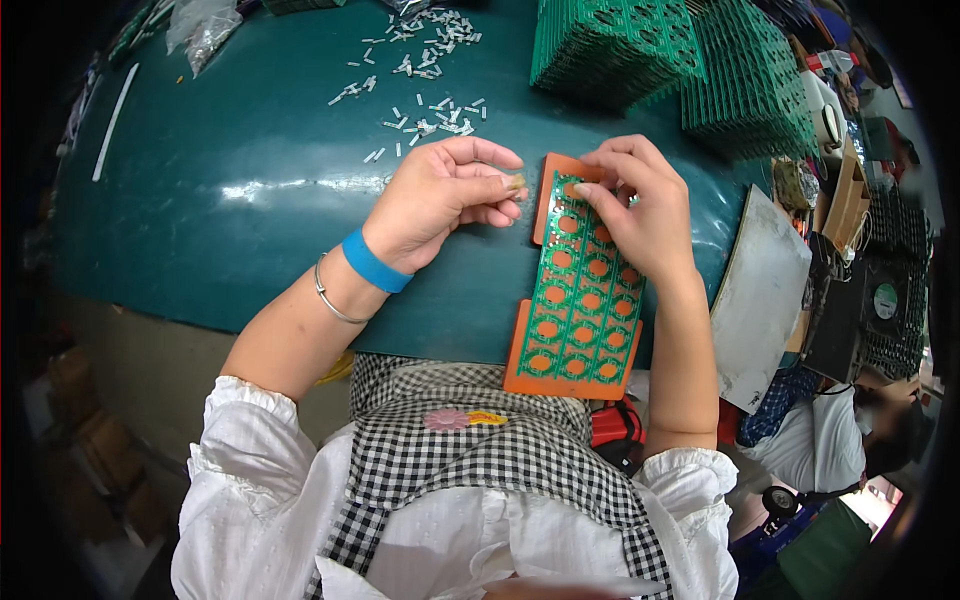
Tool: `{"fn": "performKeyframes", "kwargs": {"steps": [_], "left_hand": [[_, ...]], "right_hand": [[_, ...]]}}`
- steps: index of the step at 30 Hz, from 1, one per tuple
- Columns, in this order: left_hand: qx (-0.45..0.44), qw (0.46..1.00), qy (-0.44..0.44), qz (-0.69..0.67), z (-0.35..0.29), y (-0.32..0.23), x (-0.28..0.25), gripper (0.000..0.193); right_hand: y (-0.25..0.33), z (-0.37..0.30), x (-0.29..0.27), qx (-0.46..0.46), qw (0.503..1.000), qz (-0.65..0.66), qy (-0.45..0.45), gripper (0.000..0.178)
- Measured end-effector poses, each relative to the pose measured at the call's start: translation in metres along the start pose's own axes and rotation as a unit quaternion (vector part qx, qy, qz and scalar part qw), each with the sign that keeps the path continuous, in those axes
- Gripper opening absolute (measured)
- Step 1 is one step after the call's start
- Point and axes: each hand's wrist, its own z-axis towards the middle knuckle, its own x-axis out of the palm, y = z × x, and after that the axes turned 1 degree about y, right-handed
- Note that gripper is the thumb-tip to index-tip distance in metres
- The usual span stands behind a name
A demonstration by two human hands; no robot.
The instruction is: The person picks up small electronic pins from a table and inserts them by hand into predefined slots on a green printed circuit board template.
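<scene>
1. On the green table [250, 250], at its near edge, we have one green circuit board [568, 312] lying on one orange tray [516, 368]; the tray's near end overlaps our checked apron [400, 490] in the view.
2. We count three columns of round openings in the board, six showing in the left column; our fingers hide part of the others.
3. Our right hand [640, 205] is over the board's far end, thumb low against it and fingers curled; we cannot tell whether it pinches anything.
4. Our left hand [445, 190] hangs just left of the tray, thumb tip brought close to the bent fingers; whether a small piece sits between them, we cannot tell.
5. Beyond the left hand we see many small white pieces [463, 28] in two loose scatters, too crowded to count exactly.
6. Two stacks stand past the right hand: a left stack [605, 70] and a right stack [745, 90], both of green boards, blocking our view of the table behind.
7. One dark reel [885, 300] at far right bears a round label, too small to read.
8. Around us: one white strip [116, 122], one clear bag [208, 30], one grey panel [762, 300] and one other person [830, 440].
</scene>
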Motion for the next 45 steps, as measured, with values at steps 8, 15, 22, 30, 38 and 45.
{"fn": "performKeyframes", "kwargs": {"steps": [8,15,22,30,38,45], "left_hand": [[-0.047,0.996,0.05,-0.058,-0.003,0.014,0.008,0.023],[0.279,0.763,-0.093,0.576,0.017,-0.012,-0.032,0.038],[0.233,0.659,-0.189,0.689,0.036,-0.004,-0.053,0.03],[0.285,0.702,-0.172,0.63,0.031,-0.003,-0.049,0.009],[0.227,0.843,-0.146,0.465,0.024,-0.013,-0.044,0.005],[0.118,0.97,-0.007,0.212,0.008,-0.02,-0.023,0.017]], "right_hand": [[0.026,-0.013,0.017,-0.266,0.96,-0.076,-0.038,0.019],[0.009,-0.011,-0.006,0.035,0.998,0.051,-0.002,0.005],[-0.007,-0.013,0.001,0.071,0.997,0.018,0.012,0.007],[-0.01,-0.019,0.002,0.054,0.997,0.046,0.03,0.006],[-0.008,-0.02,0.006,0.033,0.999,0.037,0.018,0.006],[-0.015,-0.02,0.008,0.02,1.0,0.018,0.016,0.008]]}}
